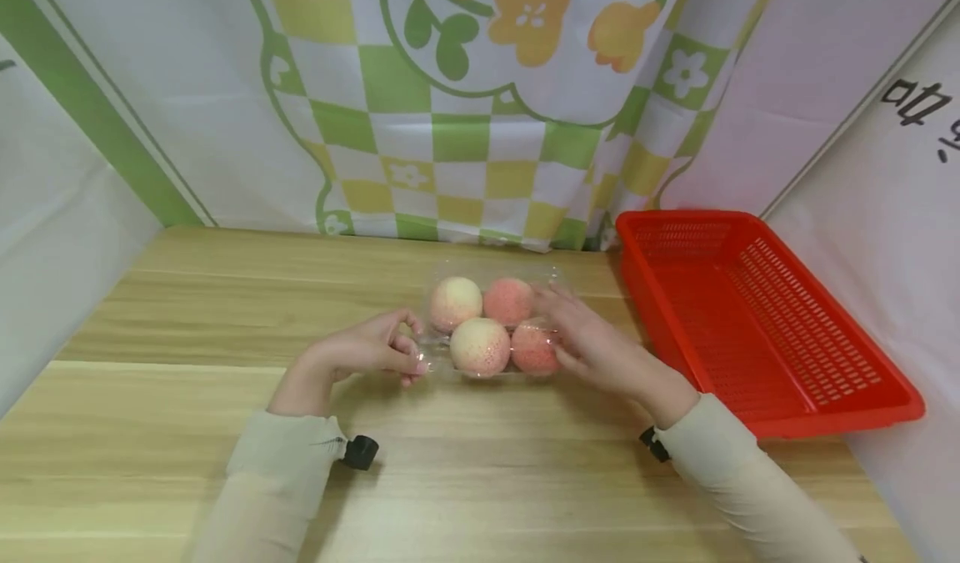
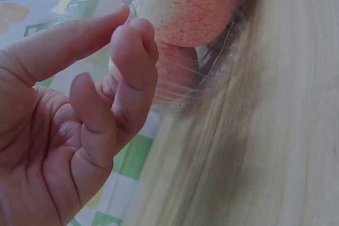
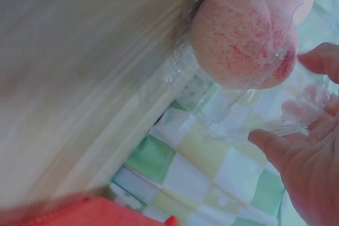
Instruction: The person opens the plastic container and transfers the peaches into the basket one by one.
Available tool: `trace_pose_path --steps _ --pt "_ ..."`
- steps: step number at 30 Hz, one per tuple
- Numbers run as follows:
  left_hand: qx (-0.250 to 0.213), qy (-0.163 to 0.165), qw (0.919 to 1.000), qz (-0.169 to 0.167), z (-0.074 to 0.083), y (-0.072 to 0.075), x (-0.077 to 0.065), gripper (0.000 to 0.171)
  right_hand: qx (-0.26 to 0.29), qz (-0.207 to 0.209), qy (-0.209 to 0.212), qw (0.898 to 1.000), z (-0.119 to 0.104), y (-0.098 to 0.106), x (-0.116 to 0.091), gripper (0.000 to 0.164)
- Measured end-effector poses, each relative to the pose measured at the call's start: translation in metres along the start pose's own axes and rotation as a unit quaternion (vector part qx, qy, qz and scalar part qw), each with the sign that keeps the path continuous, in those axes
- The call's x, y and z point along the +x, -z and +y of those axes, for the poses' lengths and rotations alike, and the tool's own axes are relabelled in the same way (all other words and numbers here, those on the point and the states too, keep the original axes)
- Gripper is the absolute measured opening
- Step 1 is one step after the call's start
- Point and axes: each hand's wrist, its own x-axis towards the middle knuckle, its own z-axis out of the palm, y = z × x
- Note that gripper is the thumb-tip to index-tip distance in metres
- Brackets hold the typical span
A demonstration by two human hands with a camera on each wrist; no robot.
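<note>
A clear plastic box on the wooden tabletop holds several peaches, the pale yellow ones on the left and the pinker ones on the right. At the box's left edge, my left hand pinches thin clear plastic between thumb and index fingertip, the other fingers loosely bent. My right hand lies along the right side of the box. In the right wrist view, its fingers touch the clear plastic and its thumb stands apart from them, near a peach. Some right fingers show through the plastic.
A red plastic basket with perforated sides stands at the right of the table, close beside the right forearm. Behind the box hangs a green and yellow checked cloth, reaching down to the table's back edge. White sheeting borders both sides.
</note>
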Motion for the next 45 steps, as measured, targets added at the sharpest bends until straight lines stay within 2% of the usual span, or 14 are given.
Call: trace_pose_path --steps 5,10,16,21,27,31,40,45 --pt "-0.006 -0.003 1.0000 0.002 -0.001 0.003 -0.001 0.044 0.040 0.033 -0.030 0.998 0.003 0.000 -0.007 0.073" --pt "0.004 0.002 0.9996 0.029 0.000 0.004 0.001 0.039 0.058 0.049 -0.038 0.996 0.004 0.005 -0.010 0.077" --pt "0.003 0.011 0.9993 0.037 0.000 0.001 0.003 0.045 0.076 0.053 -0.053 0.994 0.004 0.008 -0.008 0.074" --pt "-0.002 0.010 0.9993 0.035 0.000 0.000 0.005 0.044 0.102 0.074 -0.051 0.991 0.005 0.009 -0.005 0.071" --pt "-0.006 0.007 0.9990 0.043 0.003 -0.002 0.007 0.044 0.128 0.105 -0.041 0.985 0.010 0.008 0.001 0.067" --pt "-0.012 0.012 0.9983 0.056 0.004 -0.002 0.007 0.042 0.156 0.117 -0.054 0.979 0.011 0.008 0.007 0.065" --pt "-0.030 0.011 0.9959 0.085 0.000 0.003 0.003 0.042 0.190 0.127 -0.073 0.971 0.009 0.008 0.023 0.061" --pt "-0.034 0.007 0.9954 0.090 -0.003 0.007 0.000 0.044 0.205 0.132 -0.075 0.967 0.009 0.005 0.030 0.058"
